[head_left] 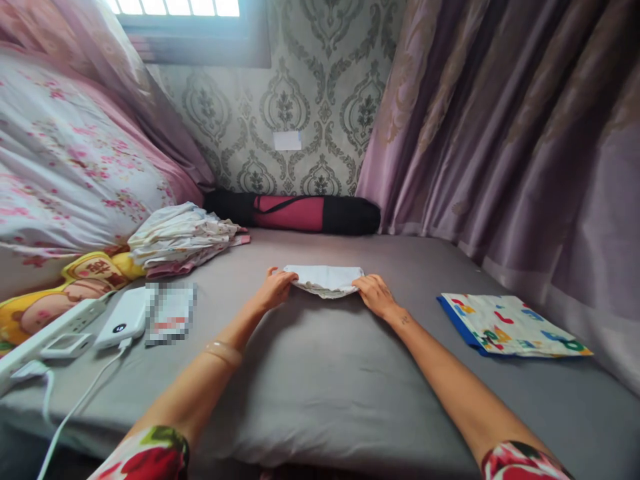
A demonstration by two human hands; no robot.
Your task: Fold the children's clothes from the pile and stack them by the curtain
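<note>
**Both hands at the ends of a folded white cloth on the bed**

Nearest the camera, two flower-printed sleeves frame the bare forearms, which reach forward over the grey sheet (310, 373). A pale bangle (223, 352) sits on the left forearm.

The left hand (275, 288) has its fingers curled over the left end of the folded white cloth (325, 279) and grips it. The right hand (375, 295) lies with its fingertips on the cloth's right end; whether they pinch the fabric or only press on it cannot be told. The cloth lies flat on the sheet between the two hands, in the middle of the bed.

To the left, near the bed's edge, a white power strip (45, 333) and a white power bank (123, 325) lie side by side, with a white cable (80, 403) trailing toward the camera. To the right, well apart from the hands, a folded cloth printed with coloured letters (510, 325) lies flat.

Farther back on the left, a pile of folded clothes (183, 239) rests beside a yellow cartoon cushion (95, 270), under a pink floral quilt (65, 167). A red and black rolled bag (300, 213) lies along the patterned wall, and mauve curtains (500, 133) hang on the right.
</note>
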